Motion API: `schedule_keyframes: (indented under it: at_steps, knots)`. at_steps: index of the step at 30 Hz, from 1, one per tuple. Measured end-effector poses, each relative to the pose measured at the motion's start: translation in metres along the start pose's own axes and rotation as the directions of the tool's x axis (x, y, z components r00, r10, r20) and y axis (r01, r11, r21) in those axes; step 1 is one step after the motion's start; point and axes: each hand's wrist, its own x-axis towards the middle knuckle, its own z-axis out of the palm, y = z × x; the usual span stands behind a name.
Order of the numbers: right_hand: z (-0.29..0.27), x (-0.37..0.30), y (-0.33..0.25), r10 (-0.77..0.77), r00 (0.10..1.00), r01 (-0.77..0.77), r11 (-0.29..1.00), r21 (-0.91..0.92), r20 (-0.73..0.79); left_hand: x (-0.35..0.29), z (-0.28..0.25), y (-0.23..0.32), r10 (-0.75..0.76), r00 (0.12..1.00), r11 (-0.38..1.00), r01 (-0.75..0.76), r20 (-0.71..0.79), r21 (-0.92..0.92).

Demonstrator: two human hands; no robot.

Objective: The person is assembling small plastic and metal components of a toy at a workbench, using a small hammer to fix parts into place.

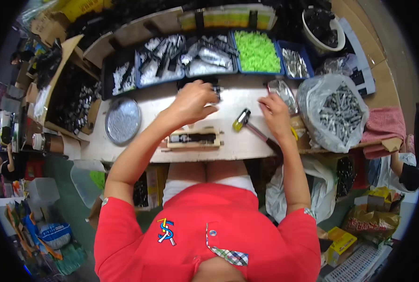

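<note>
My left hand (196,102) is over the far middle of the white worktop (167,108), thumb spread from its bent fingers, beside small black parts (215,90). Slightly blurred, my right hand (275,115) has its fingers drawn together at the near edge of a clear tray of small silvery pieces (284,94). Whatever lies between those fingertips is too small to make out. Between my forearms, a wooden fixture (190,139) holds a black and silver part (193,137). A hammer (254,128) with a silver and yellowish head lies right of it, its handle end near my right forearm.
Along the back stand blue bins of silvery and black parts (160,58) and of bright green pieces (256,51). A round metal dish (123,121) sits at left, near a box of dark parts (75,101). A plastic bag of grey parts (336,113) and a red checked cloth (384,126) are at right.
</note>
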Motion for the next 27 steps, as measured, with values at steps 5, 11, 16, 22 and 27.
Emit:
schedule_keyframes:
  at_steps: [5,11,16,22,27]
  knots:
    - [-0.039,-0.011,0.070,0.025,0.999,-0.044,0.896,-0.441,-0.048,0.150,0.060,0.006,-0.106,0.992,0.990,0.112,-0.075,0.088]
    - [-0.031,0.003,0.058,0.196,0.967,-0.051,0.779,-0.625,0.165,0.206,0.097,-0.010,-0.047,0.974,0.936,0.121,-0.223,0.330]
    - [-0.033,0.005,0.058,0.223,0.959,-0.072,0.791,-0.608,0.177,0.207,0.103,-0.014,0.095,0.956,0.951,-0.005,-0.277,0.308]
    - [-0.033,0.007,0.060,0.227,0.958,-0.081,0.800,-0.595,0.175,0.210,0.095,-0.011,0.013,0.974,0.948,0.061,-0.228,0.314]
    - [-0.035,0.003,0.052,0.213,0.959,-0.070,0.819,-0.570,0.189,0.211,0.096,-0.016,-0.067,0.982,0.965,0.109,-0.179,0.238]
